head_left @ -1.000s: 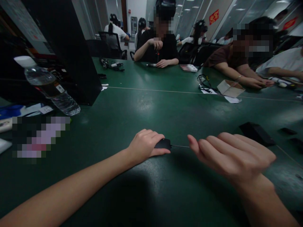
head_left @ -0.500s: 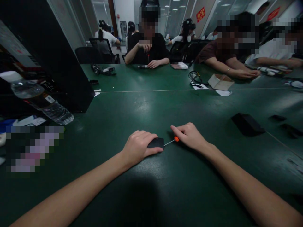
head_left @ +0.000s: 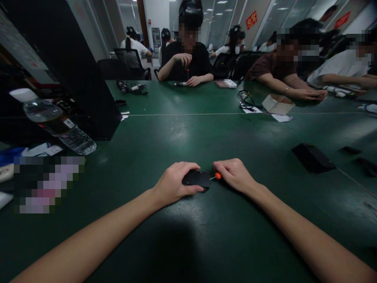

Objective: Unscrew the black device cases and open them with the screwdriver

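Observation:
My left hand [head_left: 175, 181] grips a dark computer mouse [head_left: 197, 179] by its sides, the thumb along the near edge and the fingers over the far edge. Its flat face is turned up, and a dark gap shows at its near right corner. In my right hand [head_left: 235, 173], closed in a fist, is a screwdriver [head_left: 217, 175] with an orange collar. Its handle is hidden in the fist. The thin metal shaft points left and reaches the mouse's right end; the tip cannot be made out.
A tilted water bottle [head_left: 60, 122] stands at the left beside a large black case [head_left: 85, 78]. On the right lies a black box [head_left: 313, 157]; farther back are a small open carton [head_left: 277, 105] and cables [head_left: 246, 99]. Several people sit around the green table [head_left: 141, 137].
The mouse has tilted, showing more of its upper face and right end. My right hand has come slightly lower, and less of the screwdriver's shaft shows. The view has shifted a little.

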The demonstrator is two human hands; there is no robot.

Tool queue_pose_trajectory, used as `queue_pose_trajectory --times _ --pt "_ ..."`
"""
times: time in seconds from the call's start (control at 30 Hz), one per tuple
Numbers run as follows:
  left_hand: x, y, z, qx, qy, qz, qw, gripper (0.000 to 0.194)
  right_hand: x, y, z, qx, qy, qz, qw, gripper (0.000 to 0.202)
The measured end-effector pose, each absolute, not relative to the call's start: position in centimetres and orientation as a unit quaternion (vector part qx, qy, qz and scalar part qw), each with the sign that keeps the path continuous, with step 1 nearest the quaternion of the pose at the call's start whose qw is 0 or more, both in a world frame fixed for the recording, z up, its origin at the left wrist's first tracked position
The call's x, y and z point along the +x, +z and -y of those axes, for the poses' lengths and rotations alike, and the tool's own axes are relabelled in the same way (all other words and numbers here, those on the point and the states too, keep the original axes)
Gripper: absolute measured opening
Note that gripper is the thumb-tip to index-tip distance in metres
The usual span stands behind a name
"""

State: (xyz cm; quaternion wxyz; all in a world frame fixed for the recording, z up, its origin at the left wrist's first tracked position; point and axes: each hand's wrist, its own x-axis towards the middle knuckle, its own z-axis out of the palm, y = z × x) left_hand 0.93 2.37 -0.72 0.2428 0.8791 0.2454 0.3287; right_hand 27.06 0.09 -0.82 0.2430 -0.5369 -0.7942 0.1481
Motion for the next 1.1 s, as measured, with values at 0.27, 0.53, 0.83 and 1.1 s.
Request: queue_pose_trajectory --times 0.27,0.53,0.83,1.1 --pt "-1.9 0.3 -4.0 0.875 0.250 -0.283 0.304 0.041 28.0 -0.4 0.2 -0.514 0.095 0.808 0.271 0.043" --pt "-1.7 -0.3 -3.9 0.882 0.289 -0.267 0.260 0.041 27.8 0.0 0.3 -0.535 0.018 0.795 0.284 0.049" --pt "-1.6 -0.2 -3.8 0.890 0.285 -0.250 0.253 0.042 26.8 0.5 0.8 -0.493 0.025 0.812 0.310 0.036" --pt "-1.6 -0.2 -3.7 0.890 0.283 -0.253 0.252 0.043 27.5 0.5 0.8 -0.475 -0.052 0.831 0.286 0.041"
